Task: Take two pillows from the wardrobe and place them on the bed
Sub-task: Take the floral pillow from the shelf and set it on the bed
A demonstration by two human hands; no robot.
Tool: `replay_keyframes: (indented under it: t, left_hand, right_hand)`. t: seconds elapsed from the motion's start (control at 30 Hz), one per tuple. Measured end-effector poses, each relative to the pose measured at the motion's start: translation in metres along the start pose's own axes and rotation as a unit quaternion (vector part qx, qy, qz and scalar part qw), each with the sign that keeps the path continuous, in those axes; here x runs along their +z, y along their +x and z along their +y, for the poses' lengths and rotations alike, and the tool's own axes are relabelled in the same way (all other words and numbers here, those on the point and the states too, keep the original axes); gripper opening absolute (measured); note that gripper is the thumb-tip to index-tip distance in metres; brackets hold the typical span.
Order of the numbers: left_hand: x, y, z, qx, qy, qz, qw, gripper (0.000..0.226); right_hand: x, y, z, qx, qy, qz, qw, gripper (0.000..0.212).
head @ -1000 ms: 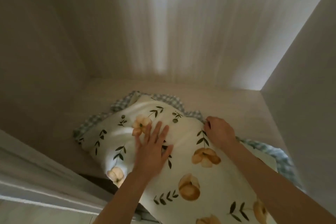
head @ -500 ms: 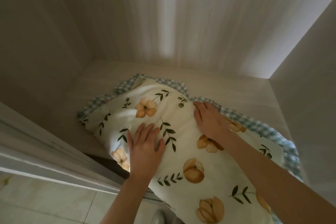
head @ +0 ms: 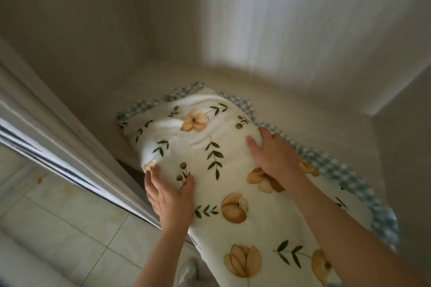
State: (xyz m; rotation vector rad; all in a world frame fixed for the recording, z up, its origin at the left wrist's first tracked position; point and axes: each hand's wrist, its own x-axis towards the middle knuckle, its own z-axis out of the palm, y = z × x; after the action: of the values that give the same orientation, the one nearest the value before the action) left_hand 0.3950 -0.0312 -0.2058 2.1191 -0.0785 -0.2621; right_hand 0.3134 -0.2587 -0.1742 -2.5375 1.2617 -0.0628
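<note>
A cream pillow (head: 210,158) printed with orange flowers and green leaves, edged in blue-and-white gingham, lies on a shelf inside the pale wardrobe (head: 303,105). Its near end hangs past the shelf's front edge. My left hand (head: 170,196) grips the pillow's left side, fingers curled under the edge and thumb on top. My right hand (head: 272,154) presses on the pillow's right side with fingers wrapped over its far edge. Only one pillow is visible; anything beneath it is hidden.
The wardrobe's back wall (head: 256,18) and right side wall (head: 405,147) enclose the shelf. A white sliding-door frame (head: 58,137) runs diagonally on the left. Pale floor tiles (head: 58,228) lie below, and a shoe tip (head: 189,270) shows near the bottom.
My left hand has slid from the pillow's top to its left edge and taken hold. My right hand has shifted toward the right edge. The pillow has come forward, off the shelf.
</note>
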Motion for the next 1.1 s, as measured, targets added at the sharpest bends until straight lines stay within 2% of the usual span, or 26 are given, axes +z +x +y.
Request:
replay_keyframes:
  t: [0.1,0.23,0.47,0.57,0.7,0.9,1.1]
  left_hand:
    - [0.009,-0.033,0.003,-0.141,-0.127,0.003,0.982,0.101]
    - [0.017,-0.07,0.006,-0.177,-0.196,0.013,0.964,0.094]
    - [0.013,-0.12,0.027,-0.086,-0.144,0.062,0.984,0.086]
    - [0.005,-0.136,0.032,-0.052,-0.135,0.075,0.987,0.089]
    - [-0.012,-0.156,0.042,0.003,-0.154,0.113,0.982,0.082]
    - [-0.053,-0.181,0.053,0.09,-0.166,0.159,0.969,0.078]
    - [-0.108,-0.219,0.035,0.158,-0.179,0.237,0.942,0.071]
  right_hand:
    - [0.0,-0.012,0.01,-0.002,0.004,-0.007,1.0,0.077]
    - [-0.004,-0.03,0.033,-0.009,-0.007,-0.002,1.0,0.077]
    - [-0.017,-0.063,0.062,0.016,0.017,-0.018,1.0,0.078]
    - [-0.022,-0.07,0.067,0.053,0.101,-0.041,0.993,0.077]
    - [-0.038,-0.077,0.064,0.092,0.18,-0.077,0.976,0.079]
    - [-0.059,-0.112,0.046,0.044,0.279,-0.033,0.959,0.079]
    - [-0.066,-0.179,0.01,-0.053,0.369,0.019,0.928,0.073]
